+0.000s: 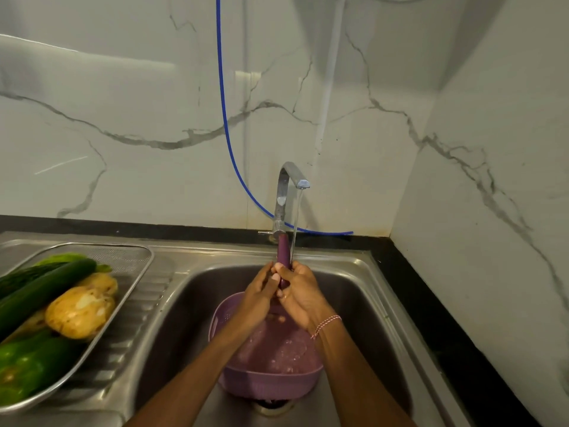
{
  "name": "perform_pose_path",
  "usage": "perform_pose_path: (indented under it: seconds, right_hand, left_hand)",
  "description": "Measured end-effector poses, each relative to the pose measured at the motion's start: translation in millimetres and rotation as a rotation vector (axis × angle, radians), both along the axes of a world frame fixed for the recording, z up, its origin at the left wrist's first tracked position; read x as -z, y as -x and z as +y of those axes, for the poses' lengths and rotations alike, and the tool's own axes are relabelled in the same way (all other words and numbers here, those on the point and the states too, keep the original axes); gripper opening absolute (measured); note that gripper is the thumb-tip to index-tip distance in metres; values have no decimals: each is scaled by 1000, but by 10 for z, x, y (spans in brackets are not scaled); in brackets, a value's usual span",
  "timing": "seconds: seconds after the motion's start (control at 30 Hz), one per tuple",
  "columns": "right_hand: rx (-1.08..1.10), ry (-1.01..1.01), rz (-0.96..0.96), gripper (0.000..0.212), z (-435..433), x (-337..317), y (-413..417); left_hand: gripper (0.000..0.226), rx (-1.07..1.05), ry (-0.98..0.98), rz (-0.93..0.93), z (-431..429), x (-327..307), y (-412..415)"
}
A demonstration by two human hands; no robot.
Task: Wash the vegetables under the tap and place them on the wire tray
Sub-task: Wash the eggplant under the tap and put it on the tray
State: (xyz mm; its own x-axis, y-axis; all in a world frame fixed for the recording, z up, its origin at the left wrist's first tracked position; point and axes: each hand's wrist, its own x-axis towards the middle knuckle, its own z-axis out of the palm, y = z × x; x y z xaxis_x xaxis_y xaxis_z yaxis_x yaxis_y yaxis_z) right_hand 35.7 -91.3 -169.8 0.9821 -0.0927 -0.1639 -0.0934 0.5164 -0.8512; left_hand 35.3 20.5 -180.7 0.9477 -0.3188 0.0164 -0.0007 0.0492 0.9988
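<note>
Looking down from the head, we hold a thin purple eggplant (284, 251) over the sink (357, 300). Our left hand (260, 291) and right hand (300, 295) both wrap its near end, and its far tip is beside the tap (288, 192) stream. A colander (268, 386) sits below. At left, the wire tray (135, 263) holds a cucumber (46, 288), potatoes (80, 312) and a pepper (27, 365).

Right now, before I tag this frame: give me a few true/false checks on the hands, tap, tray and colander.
1. Both the left hand and the right hand hold the purple aubergine. True.
2. The tap is off. False: water runs from its spout.
3. The wire tray holds nothing. False: a cucumber, potatoes and a green pepper lie on it.
4. The purple colander sits in the sink below the hands. True.
5. The wire tray is right of the sink. False: it is on the left.
</note>
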Motion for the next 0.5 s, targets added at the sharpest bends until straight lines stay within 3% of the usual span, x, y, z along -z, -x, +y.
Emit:
perform_pose_path:
  seconds: [0.13, 0.3, 0.5]
  right_hand:
    - [138, 251, 114, 36, 34, -10, -83]
    - [232, 279, 219, 61, -9, 59, -120]
    - [18, 73, 60, 29, -25, 145, -101]
  left_hand:
    - [35, 16, -7, 7, -18, -3, 1]
    - [38, 93, -105, -94, -11, 42, 61]
    - [31, 43, -136, -71, 17, 56, 30]
